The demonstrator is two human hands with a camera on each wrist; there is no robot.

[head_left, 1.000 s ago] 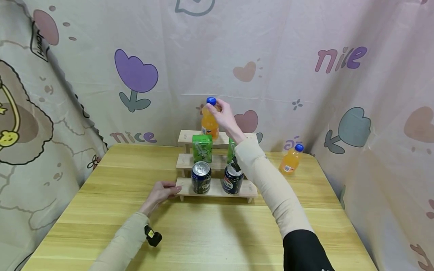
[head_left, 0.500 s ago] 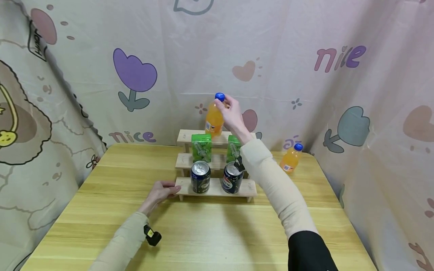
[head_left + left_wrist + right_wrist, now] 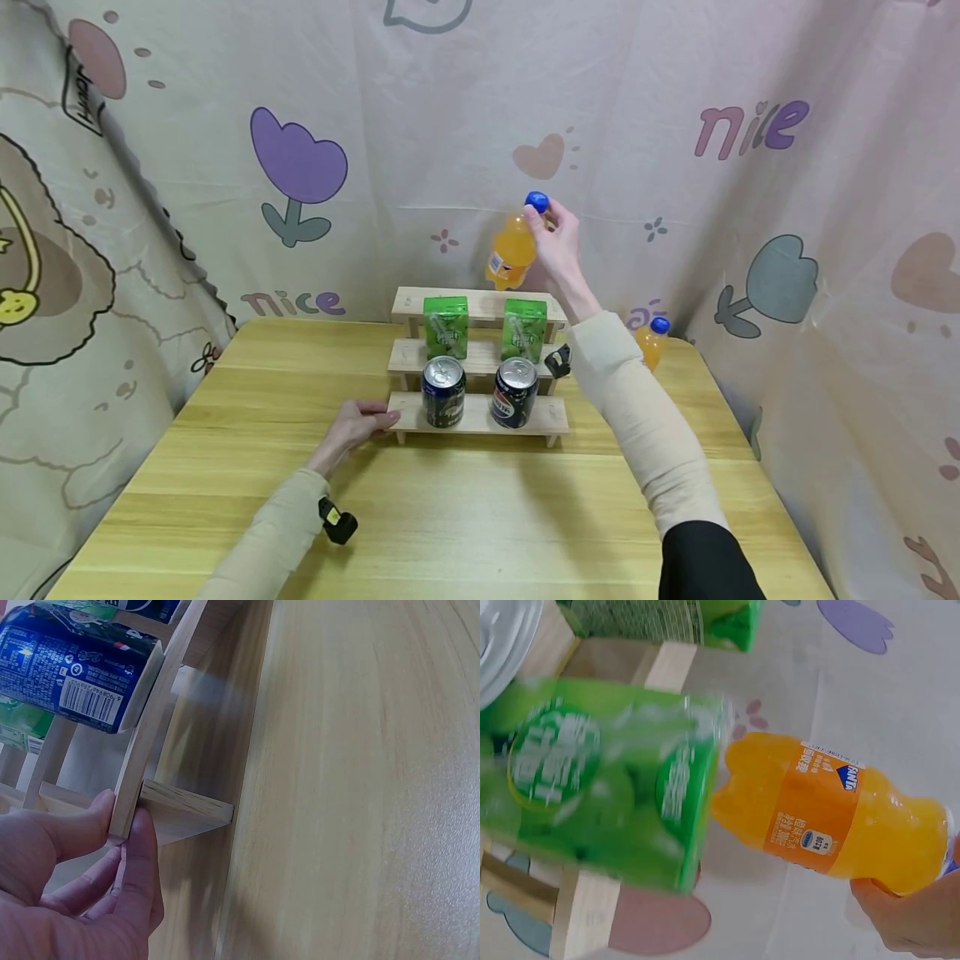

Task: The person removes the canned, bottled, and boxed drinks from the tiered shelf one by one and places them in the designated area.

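In the head view my right hand [image 3: 558,242] grips an orange soda bottle [image 3: 513,250] near its blue cap. The bottle tilts and hangs above the right half of the top step. In the right wrist view the soda bottle [image 3: 817,806] shows a Fanta label. My left hand [image 3: 354,429] pinches the left end of the bottom step of a three-tier wooden stand [image 3: 480,425]; the left wrist view shows thumb and fingers of the left hand [image 3: 82,877] on either side of the board.
Two dark blue cans, a left can [image 3: 444,393] and a right can [image 3: 515,393], stand on the bottom step. Behind them are two green drink boxes, left [image 3: 446,327] and right [image 3: 524,327]. Another orange bottle [image 3: 651,343], partly behind my right sleeve, is at the table's back right.
My right hand has lifted the soda bottle from the left part of the top step and carried it right, tilting it. The left hand has stayed in place.
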